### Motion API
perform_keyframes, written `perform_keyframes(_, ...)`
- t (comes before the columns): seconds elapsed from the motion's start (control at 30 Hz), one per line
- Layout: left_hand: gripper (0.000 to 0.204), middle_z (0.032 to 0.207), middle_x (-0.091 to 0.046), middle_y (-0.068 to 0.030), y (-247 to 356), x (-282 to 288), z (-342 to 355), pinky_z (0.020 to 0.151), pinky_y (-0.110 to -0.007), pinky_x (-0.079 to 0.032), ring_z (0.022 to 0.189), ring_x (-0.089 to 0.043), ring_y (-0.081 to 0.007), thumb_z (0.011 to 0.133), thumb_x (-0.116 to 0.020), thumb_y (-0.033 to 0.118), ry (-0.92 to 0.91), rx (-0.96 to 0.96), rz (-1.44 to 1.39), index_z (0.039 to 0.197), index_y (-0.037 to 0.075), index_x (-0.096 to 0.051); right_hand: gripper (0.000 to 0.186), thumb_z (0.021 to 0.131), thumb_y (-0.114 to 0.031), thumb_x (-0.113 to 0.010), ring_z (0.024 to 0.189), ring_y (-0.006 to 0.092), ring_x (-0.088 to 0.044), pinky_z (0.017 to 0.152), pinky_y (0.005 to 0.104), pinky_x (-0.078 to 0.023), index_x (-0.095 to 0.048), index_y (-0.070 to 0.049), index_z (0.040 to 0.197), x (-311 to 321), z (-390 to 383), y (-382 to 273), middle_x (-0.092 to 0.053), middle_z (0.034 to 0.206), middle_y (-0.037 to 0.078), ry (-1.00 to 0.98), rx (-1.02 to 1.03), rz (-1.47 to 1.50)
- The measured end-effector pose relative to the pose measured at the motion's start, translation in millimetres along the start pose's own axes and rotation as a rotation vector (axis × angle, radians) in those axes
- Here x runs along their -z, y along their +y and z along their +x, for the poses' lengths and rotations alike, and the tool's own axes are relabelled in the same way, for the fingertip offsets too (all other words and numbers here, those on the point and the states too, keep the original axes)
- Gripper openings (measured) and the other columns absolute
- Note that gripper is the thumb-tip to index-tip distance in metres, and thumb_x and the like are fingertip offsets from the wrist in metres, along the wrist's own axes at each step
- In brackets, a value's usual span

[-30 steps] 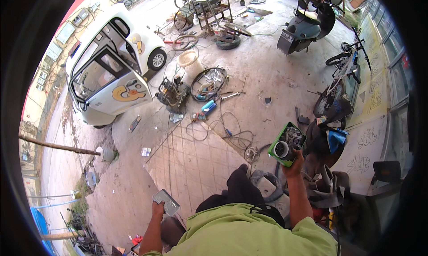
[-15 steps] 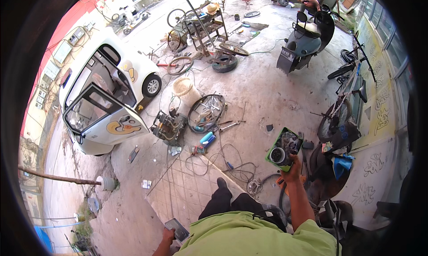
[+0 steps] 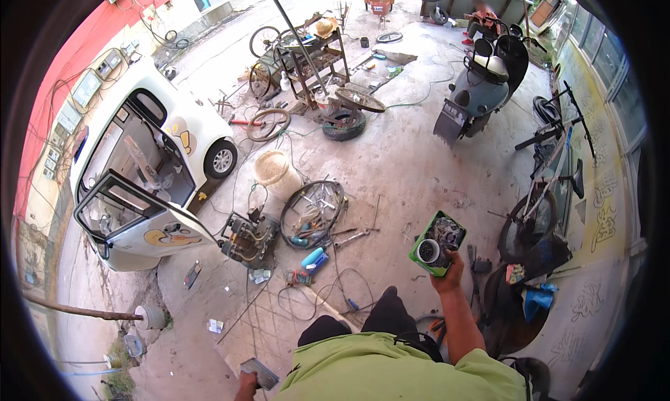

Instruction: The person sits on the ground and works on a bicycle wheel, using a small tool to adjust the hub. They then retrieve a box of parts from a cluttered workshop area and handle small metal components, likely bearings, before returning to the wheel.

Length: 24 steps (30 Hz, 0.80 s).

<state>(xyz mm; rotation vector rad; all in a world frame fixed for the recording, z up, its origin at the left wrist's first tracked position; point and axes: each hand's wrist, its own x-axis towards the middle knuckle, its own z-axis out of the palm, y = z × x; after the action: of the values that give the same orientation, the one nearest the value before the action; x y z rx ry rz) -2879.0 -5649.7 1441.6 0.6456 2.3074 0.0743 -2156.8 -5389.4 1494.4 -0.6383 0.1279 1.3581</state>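
Observation:
My right hand [image 3: 449, 275] grips the near edge of a green open box [image 3: 423, 267], its fingers partly hidden by the box. Inside lie dark small parts [image 3: 447, 232], too small to name, and a white cup [image 3: 428, 251] filled with dark bits. Low on the left, my left hand [image 3: 248, 385] is closed round one end of a flat grey rectangular thing [image 3: 259, 373], whose kind I cannot make out. Both hands are held out in front of my body, above the ground.
A white three-door-style small vehicle [image 3: 167, 212] stands left with its door open. Ahead lie a compressor [image 3: 250, 239], a beige bucket [image 3: 278, 172], a wheel rim with tools [image 3: 312, 214] and a blue bottle [image 3: 313, 258]. A scooter [image 3: 481, 87] and bicycle [image 3: 541, 198] stand right; cables cross the ground.
My legs have shifted in a step, and the whole view has moved with my body. The green box stays in my right hand, the grey thing in my left.

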Motion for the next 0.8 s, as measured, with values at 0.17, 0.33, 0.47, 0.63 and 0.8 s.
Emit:
perform_keyframes(0.17,0.043,0.111,-0.073,-0.0176,146.7,-104.5,139.2,0.086,-0.047,-0.057,0.101,-0.072,-0.0355,0.084,-0.065,0.0,0.159,-0.033,-0.489,0.127,0.001,-0.062,0.038,0.09,-0.02,-0.055,0.11,0.0286,-0.071,0.102,0.0422,-0.056,-0.068,-0.005,0.122,21.0,162.1,-32.0,-0.074,0.119,0.01,-0.028,-0.071,0.042)
perform_keyframes(0.33,0.032,0.105,-0.075,-0.017,393.2,-267.6,222.7,0.079,-0.047,-0.057,0.094,-0.073,-0.0335,0.086,-0.064,0.006,0.001,-0.46,-0.059,0.117,0.0,-0.067,0.041,0.089,-0.015,-0.057,0.103,0.0293,-0.073,0.096,0.0422,-0.059,-0.063,-0.002,0.127,67.7,354.8,-105.9,-0.072,0.122,0.013,-0.073,-0.08,0.013)
perform_keyframes(0.47,0.028,0.095,-0.074,-0.0098,543.5,-316.8,187.1,0.065,-0.042,-0.056,0.075,-0.07,-0.022,0.087,-0.067,0.005,-0.262,-0.336,-0.288,0.115,0.004,-0.068,0.043,0.088,-0.013,-0.058,0.102,0.0296,-0.073,0.095,0.0423,-0.059,-0.061,-0.002,0.129,25.6,422.8,-177.4,-0.072,0.119,0.012,0.012,0.048,-0.12)
perform_keyframes(0.63,0.03,0.095,-0.074,-0.0122,676.0,-339.6,201.6,0.072,-0.041,-0.058,0.083,-0.074,-0.0257,0.086,-0.068,0.004,-0.266,-0.225,-0.218,0.115,0.003,-0.069,0.045,0.087,-0.01,-0.058,0.106,0.0297,-0.072,0.096,0.0426,-0.059,-0.059,-0.002,0.131,-28.5,545.6,-236.5,-0.071,0.121,0.014,-0.029,0.075,-0.137)
perform_keyframes(0.8,0.035,0.104,-0.076,-0.0194,782.9,-379.5,286.2,0.083,-0.045,-0.059,0.096,-0.075,-0.0348,0.084,-0.074,0.016,-0.139,-0.351,0.177,0.116,0.002,-0.071,0.046,0.087,-0.014,-0.056,0.108,0.0306,-0.071,0.098,0.0436,-0.058,-0.06,-0.001,0.131,-21.3,716.1,-257.0,-0.071,0.122,0.014,0.051,0.008,-0.096)
